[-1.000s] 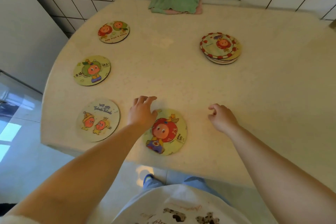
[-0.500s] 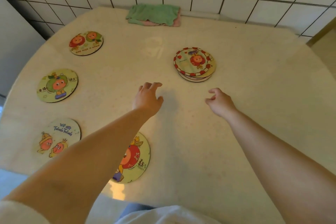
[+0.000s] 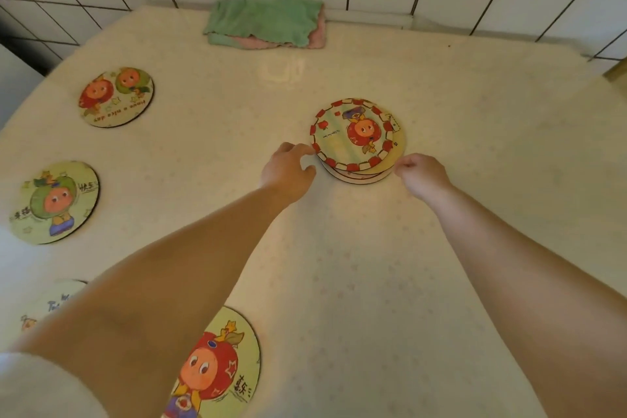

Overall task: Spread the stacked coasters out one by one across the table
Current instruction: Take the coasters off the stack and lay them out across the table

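Both grips sit loosely curled, clamped on nothing: left hand [image 3: 288, 169] and right hand [image 3: 420, 173] touch opposite edges of the coaster stack [image 3: 358, 141] between them on the worktop [image 3: 441, 265]

Both hands are now at the stack [image 3: 358, 141], up from the near table edge a second ago: left hand [image 3: 288, 171] leaves the red-character coaster [image 3: 217, 366] it was resting on and sits at the stack's left rim, fingertips at or touching the edge. Right hand [image 3: 422, 173], loosely curled, goes from bare table mid-way to the stack's near-right edge, fingertips just at the rim. Head view shifts forward too, so the stack sits centre and the bottom-left coaster [image 3: 51, 302] is mostly hidden under the left forearm.
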